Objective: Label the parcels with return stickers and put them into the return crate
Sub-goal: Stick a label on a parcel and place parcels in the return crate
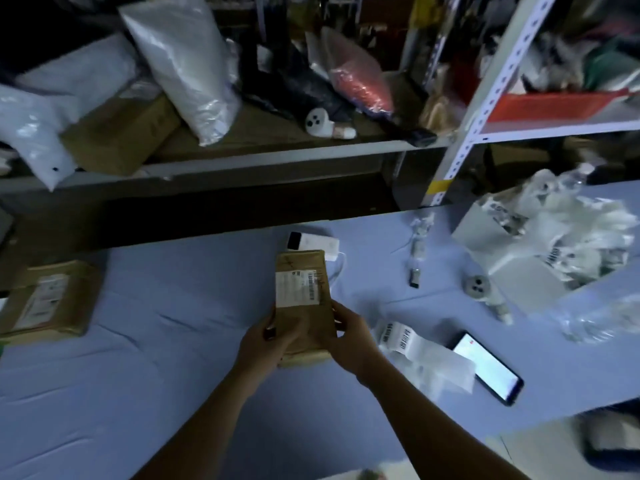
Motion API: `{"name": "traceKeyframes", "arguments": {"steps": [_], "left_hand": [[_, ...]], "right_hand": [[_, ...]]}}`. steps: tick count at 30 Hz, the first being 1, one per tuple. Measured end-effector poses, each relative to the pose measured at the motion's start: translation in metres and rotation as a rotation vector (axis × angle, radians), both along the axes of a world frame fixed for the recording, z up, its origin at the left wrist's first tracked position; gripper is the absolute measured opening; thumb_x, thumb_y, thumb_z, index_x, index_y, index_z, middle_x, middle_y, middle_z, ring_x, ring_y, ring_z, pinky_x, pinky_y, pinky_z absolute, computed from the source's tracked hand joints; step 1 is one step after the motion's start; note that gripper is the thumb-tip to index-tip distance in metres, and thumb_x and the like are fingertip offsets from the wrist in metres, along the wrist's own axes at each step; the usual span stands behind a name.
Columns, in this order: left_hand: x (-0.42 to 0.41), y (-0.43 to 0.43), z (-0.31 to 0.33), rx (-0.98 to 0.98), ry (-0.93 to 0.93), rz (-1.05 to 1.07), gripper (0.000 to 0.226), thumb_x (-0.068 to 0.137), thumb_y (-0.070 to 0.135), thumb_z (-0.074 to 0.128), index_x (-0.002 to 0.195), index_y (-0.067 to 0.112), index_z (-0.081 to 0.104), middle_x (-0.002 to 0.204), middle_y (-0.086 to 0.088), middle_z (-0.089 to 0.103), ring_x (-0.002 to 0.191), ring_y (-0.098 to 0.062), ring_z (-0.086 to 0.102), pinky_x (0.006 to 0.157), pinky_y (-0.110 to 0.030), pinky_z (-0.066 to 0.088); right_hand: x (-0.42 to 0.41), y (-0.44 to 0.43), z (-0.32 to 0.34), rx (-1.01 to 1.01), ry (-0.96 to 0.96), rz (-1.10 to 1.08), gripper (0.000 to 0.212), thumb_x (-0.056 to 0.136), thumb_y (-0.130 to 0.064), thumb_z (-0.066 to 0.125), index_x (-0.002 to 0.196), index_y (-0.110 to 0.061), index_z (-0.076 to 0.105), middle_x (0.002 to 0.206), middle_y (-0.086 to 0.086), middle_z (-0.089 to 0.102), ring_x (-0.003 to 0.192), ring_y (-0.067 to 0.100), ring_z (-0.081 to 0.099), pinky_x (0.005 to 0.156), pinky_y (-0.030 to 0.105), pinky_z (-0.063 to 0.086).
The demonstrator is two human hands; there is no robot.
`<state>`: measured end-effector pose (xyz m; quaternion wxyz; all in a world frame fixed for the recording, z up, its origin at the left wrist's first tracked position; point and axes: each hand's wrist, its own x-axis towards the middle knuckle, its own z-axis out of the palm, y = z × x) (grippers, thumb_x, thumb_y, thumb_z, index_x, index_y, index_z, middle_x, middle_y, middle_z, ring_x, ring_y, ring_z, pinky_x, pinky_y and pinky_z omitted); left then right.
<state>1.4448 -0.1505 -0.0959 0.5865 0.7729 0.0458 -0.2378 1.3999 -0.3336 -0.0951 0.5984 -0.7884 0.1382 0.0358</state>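
A small brown parcel (302, 299) with a white shipping label on its upper half is held upright over the blue table (156, 358). My left hand (266, 344) grips its lower left edge, thumb on the front. My right hand (349, 336) holds its lower right edge, fingers curled behind. A strip of white barcode stickers (398, 336) lies just right of my right hand. A second brown parcel (48, 299) with a label lies at the table's left edge. No crate is in view.
A lit phone (488, 367) lies right of the stickers. A white power bank (313, 244) sits behind the held parcel. A grey box (491, 244) stuffed with crumpled white backing paper stands at the right. Shelves with bags and boxes (187, 64) rise behind the table.
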Motion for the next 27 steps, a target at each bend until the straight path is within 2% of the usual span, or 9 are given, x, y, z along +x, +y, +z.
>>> {"name": "traceKeyframes", "arguments": {"steps": [4, 8, 10, 13, 16, 19, 21, 25, 27], "left_hand": [[-0.053, -0.077, 0.005, 0.006, 0.015, -0.027, 0.045, 0.078, 0.058, 0.078, 0.120, 0.054, 0.060, 0.102, 0.025, 0.073, 0.091, 0.003, 0.070, 0.073, -0.019, 0.055], [-0.080, -0.114, -0.009, 0.067, 0.003, -0.028, 0.059, 0.062, 0.078, 0.072, 0.113, 0.050, 0.064, 0.097, 0.023, 0.072, 0.095, -0.001, 0.067, 0.075, -0.019, 0.051], [-0.087, -0.118, -0.017, 0.117, -0.002, -0.009, 0.058, 0.068, 0.070, 0.075, 0.118, 0.043, 0.065, 0.100, 0.021, 0.069, 0.096, -0.004, 0.065, 0.077, -0.020, 0.048], [-0.095, -0.126, -0.032, 0.172, -0.034, 0.067, 0.053, 0.085, 0.039, 0.079, 0.133, 0.027, 0.062, 0.114, 0.009, 0.065, 0.112, -0.019, 0.062, 0.091, -0.027, 0.043], [-0.098, -0.132, -0.036, 0.131, -0.034, 0.124, 0.070, 0.072, 0.055, 0.081, 0.134, 0.029, 0.062, 0.119, 0.007, 0.065, 0.112, -0.016, 0.060, 0.095, -0.029, 0.043], [-0.098, -0.137, -0.042, 0.172, -0.032, 0.144, 0.070, 0.070, 0.048, 0.086, 0.133, 0.031, 0.062, 0.121, 0.010, 0.064, 0.113, -0.014, 0.059, 0.095, -0.028, 0.044], [-0.097, -0.142, -0.042, 0.191, -0.043, 0.162, 0.070, 0.069, 0.044, 0.090, 0.132, 0.033, 0.061, 0.118, 0.015, 0.063, 0.110, -0.012, 0.059, 0.096, -0.030, 0.047], [-0.097, -0.150, -0.047, 0.223, -0.024, 0.193, 0.085, 0.063, 0.050, 0.092, 0.139, 0.033, 0.057, 0.125, 0.012, 0.066, 0.114, -0.015, 0.062, 0.100, -0.036, 0.052], [-0.099, -0.156, -0.044, 0.213, -0.009, 0.224, 0.088, 0.061, 0.046, 0.094, 0.140, 0.034, 0.056, 0.124, 0.009, 0.066, 0.114, -0.018, 0.063, 0.098, -0.041, 0.055]], "right_hand": [[-0.052, -0.074, 0.002, -0.037, 0.031, -0.012, 0.050, 0.087, -0.023, 0.076, 0.134, -0.034, 0.062, 0.115, -0.016, 0.072, 0.102, 0.004, 0.069, 0.084, 0.027, 0.061], [-0.080, -0.108, -0.008, -0.067, 0.132, -0.016, 0.056, 0.081, -0.028, 0.081, 0.134, -0.030, 0.061, 0.116, -0.015, 0.071, 0.101, 0.008, 0.070, 0.085, 0.032, 0.062], [-0.088, -0.107, -0.012, -0.092, 0.149, -0.007, 0.055, 0.079, -0.028, 0.084, 0.130, -0.028, 0.063, 0.114, -0.013, 0.072, 0.099, 0.009, 0.070, 0.083, 0.027, 0.062], [-0.100, -0.105, -0.015, -0.115, 0.169, -0.024, 0.042, 0.081, -0.023, 0.083, 0.119, -0.025, 0.066, 0.103, -0.018, 0.071, 0.090, 0.000, 0.069, 0.073, 0.015, 0.057], [-0.106, -0.106, -0.010, -0.115, 0.161, -0.048, 0.038, 0.083, -0.016, 0.083, 0.117, -0.022, 0.068, 0.095, -0.023, 0.069, 0.079, -0.015, 0.065, 0.066, 0.007, 0.051], [-0.100, -0.121, -0.001, -0.202, 0.167, -0.070, 0.040, 0.085, -0.030, 0.081, 0.121, -0.019, 0.072, 0.101, -0.007, 0.077, 0.076, -0.004, 0.069, 0.069, 0.020, 0.058], [-0.091, -0.145, 0.001, -0.364, 0.151, -0.120, 0.034, 0.086, -0.033, 0.078, 0.117, -0.021, 0.073, 0.105, -0.004, 0.077, 0.085, 0.004, 0.070, 0.080, 0.030, 0.060], [-0.083, -0.207, -0.002, -0.609, 0.172, -0.076, 0.045, 0.089, -0.025, 0.074, 0.132, -0.018, 0.064, 0.126, 0.002, 0.067, 0.112, 0.020, 0.064, 0.094, 0.032, 0.052], [-0.083, -0.239, -0.012, -0.682, 0.234, -0.051, 0.050, 0.089, -0.024, 0.070, 0.137, -0.020, 0.059, 0.137, 0.005, 0.060, 0.125, 0.026, 0.055, 0.102, 0.039, 0.047]]}}
